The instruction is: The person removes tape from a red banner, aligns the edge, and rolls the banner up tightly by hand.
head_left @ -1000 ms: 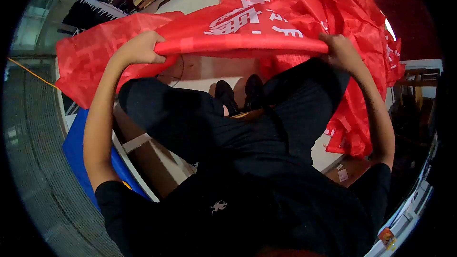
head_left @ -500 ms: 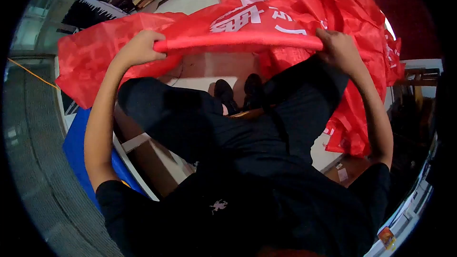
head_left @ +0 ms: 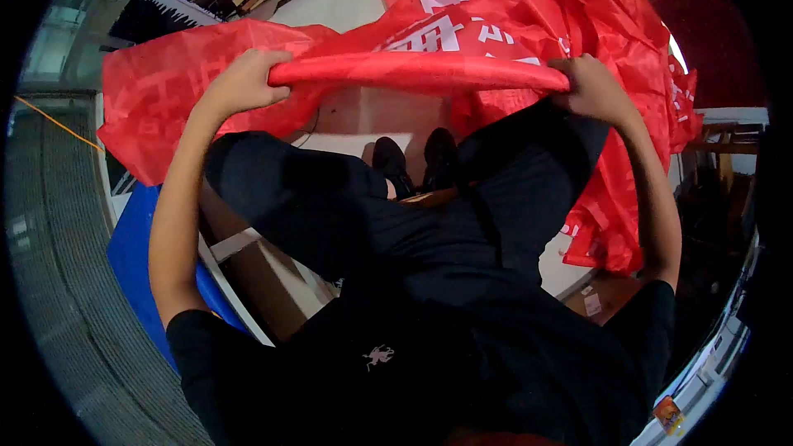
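Observation:
A red banner (head_left: 421,71) with white characters is stretched between my two hands, its near edge gathered into a thick roll above my knees. My left hand (head_left: 248,83) is closed around the roll's left end. At the other end, my right hand (head_left: 591,89) grips it too, with some fingers hidden behind the cloth. Beyond the roll, the rest of the banner spreads out, crumpled, and falls down past my right knee. On the left, another stretch of red cloth lies flatter, its lettering faint.
My dark-trousered legs (head_left: 314,198) are bent under the banner, my black shoes (head_left: 440,153) on the floor between them. A blue sheet (head_left: 153,264) lies at my left, beside an open wooden frame. A cardboard box (head_left: 607,297) sits by my right elbow. Several boxes stand at the back left.
The rolled edge looks thicker, and the lettering just behind it is more covered. Both hands keep their hold at nearly the same places.

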A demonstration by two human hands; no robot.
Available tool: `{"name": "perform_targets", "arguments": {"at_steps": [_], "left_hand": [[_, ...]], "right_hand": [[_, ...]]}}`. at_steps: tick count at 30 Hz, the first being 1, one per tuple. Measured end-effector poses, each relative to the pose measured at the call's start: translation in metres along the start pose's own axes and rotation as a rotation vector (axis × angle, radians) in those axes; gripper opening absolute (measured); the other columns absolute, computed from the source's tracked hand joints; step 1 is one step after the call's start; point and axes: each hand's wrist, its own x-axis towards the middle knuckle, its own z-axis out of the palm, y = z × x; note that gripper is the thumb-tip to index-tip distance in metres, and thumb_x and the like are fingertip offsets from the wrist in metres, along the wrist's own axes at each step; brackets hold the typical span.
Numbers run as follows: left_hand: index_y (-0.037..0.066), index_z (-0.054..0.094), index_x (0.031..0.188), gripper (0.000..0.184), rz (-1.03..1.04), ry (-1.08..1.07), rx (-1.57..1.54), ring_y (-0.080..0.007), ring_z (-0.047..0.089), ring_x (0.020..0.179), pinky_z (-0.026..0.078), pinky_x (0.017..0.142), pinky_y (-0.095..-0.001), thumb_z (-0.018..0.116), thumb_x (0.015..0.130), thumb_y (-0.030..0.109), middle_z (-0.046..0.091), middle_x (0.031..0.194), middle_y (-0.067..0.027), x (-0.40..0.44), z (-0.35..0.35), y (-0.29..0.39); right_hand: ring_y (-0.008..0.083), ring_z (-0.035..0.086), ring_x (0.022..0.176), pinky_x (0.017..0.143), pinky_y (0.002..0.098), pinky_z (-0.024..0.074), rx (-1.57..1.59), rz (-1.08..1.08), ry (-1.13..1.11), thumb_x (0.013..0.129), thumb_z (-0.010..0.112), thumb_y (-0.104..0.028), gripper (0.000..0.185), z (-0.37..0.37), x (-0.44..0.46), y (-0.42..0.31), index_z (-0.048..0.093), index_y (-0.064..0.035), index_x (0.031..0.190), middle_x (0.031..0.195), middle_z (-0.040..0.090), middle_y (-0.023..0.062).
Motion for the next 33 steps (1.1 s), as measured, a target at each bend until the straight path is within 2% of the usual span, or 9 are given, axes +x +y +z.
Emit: {"name": "perform_targets", "arguments": {"at_steps": [3, 6, 9, 11, 21, 25, 29, 31, 33], "left_hand": [[-0.001, 0.061, 0.075, 0.019, -0.090, 0.020, 0.078, -0.0268, 0.060, 0.065, 0.045, 0.062, -0.0361, 0.071, 0.063, 0.010, 0.059, 0.067, -0.0169, 0.004, -0.009, 0.003], [0.000, 0.063, 0.075, 0.019, -0.289, -0.511, -0.216, -0.0226, 0.062, 0.067, 0.047, 0.063, -0.0344, 0.073, 0.066, 0.012, 0.063, 0.068, -0.0147, 0.010, -0.017, 0.009], [-0.004, 0.064, 0.084, 0.030, -0.106, -0.106, -0.033, -0.0264, 0.062, 0.071, 0.048, 0.070, -0.0341, 0.072, 0.066, 0.019, 0.063, 0.073, -0.0183, 0.011, -0.004, 0.001], [-0.002, 0.065, 0.084, 0.026, -0.148, -0.219, 0.038, -0.0231, 0.062, 0.070, 0.048, 0.067, -0.0340, 0.072, 0.068, 0.016, 0.064, 0.071, -0.0156, 0.018, -0.017, -0.006], [-0.002, 0.065, 0.087, 0.029, -0.006, 0.034, 0.134, -0.0310, 0.061, 0.071, 0.047, 0.066, -0.0384, 0.072, 0.065, 0.015, 0.062, 0.074, -0.0177, 0.017, 0.000, 0.012], [-0.002, 0.064, 0.091, 0.034, -0.005, 0.090, 0.203, -0.0390, 0.061, 0.082, 0.048, 0.072, -0.0430, 0.072, 0.063, 0.016, 0.064, 0.085, -0.0215, 0.022, -0.004, 0.022], [0.000, 0.064, 0.093, 0.036, -0.010, 0.084, 0.177, -0.0404, 0.060, 0.083, 0.048, 0.074, -0.0444, 0.073, 0.062, 0.016, 0.064, 0.086, -0.0221, 0.022, -0.001, 0.022], [0.000, 0.064, 0.092, 0.035, -0.024, 0.049, 0.169, -0.0406, 0.060, 0.083, 0.048, 0.074, -0.0445, 0.073, 0.062, 0.016, 0.064, 0.086, -0.0222, 0.026, 0.002, 0.024], [0.000, 0.064, 0.091, 0.034, -0.041, 0.014, 0.165, -0.0408, 0.060, 0.083, 0.048, 0.074, -0.0445, 0.073, 0.062, 0.015, 0.064, 0.086, -0.0223, 0.028, -0.003, 0.026]], "right_hand": [[0.0376, 0.063, 0.077, 0.074, 0.0413, 0.0484, 0.413, 0.072, -0.566, 0.067, 0.071, -0.016, 0.029, -0.022, 0.005, -0.007, 0.066, -0.0019, 0.092, 0.082, 0.065, 0.0218], [0.0341, 0.064, 0.077, 0.072, 0.0389, 0.0486, 0.147, 0.043, -0.202, 0.067, 0.072, -0.016, 0.030, -0.012, 0.006, -0.010, 0.066, -0.0006, 0.092, 0.080, 0.066, 0.0202], [0.0333, 0.065, 0.076, 0.070, 0.0396, 0.0491, -0.011, 0.061, -0.038, 0.068, 0.073, -0.019, 0.030, -0.014, 0.007, -0.013, 0.065, -0.0003, 0.091, 0.078, 0.066, 0.0195], [0.0372, 0.063, 0.076, 0.069, 0.0417, 0.0490, 0.410, -0.010, -0.439, 0.067, 0.070, -0.015, 0.027, -0.028, 0.015, -0.018, 0.065, -0.0008, 0.090, 0.077, 0.064, 0.0218], [0.0357, 0.065, 0.077, 0.069, 0.0424, 0.0500, -0.117, 0.085, 0.092, 0.068, 0.069, -0.015, 0.025, -0.001, 0.007, -0.021, 0.064, 0.0002, 0.087, 0.079, 0.064, 0.0219], [0.0368, 0.064, 0.077, 0.069, 0.0431, 0.0496, 0.443, 0.045, -0.559, 0.066, 0.073, -0.014, 0.032, -0.017, 0.010, -0.022, 0.062, -0.0006, 0.094, 0.080, 0.065, 0.0210], [0.0144, 0.061, 0.071, 0.066, 0.0311, 0.0477, -0.070, 0.045, 0.097, 0.070, 0.075, -0.017, 0.031, 0.008, 0.013, -0.006, 0.064, 0.0029, 0.090, 0.072, 0.065, 0.0087], [0.0133, 0.061, 0.071, 0.066, 0.0301, 0.0475, 0.640, 0.073, -0.718, 0.069, 0.075, -0.014, 0.031, 0.000, 0.015, 0.001, 0.064, 0.0027, 0.093, 0.072, 0.065, 0.0073], [0.0122, 0.059, 0.070, 0.067, 0.0288, 0.0471, 0.741, -0.019, -0.587, 0.069, 0.075, -0.013, 0.030, 0.004, 0.013, -0.003, 0.064, 0.0023, 0.093, 0.072, 0.063, 0.0049]]}}
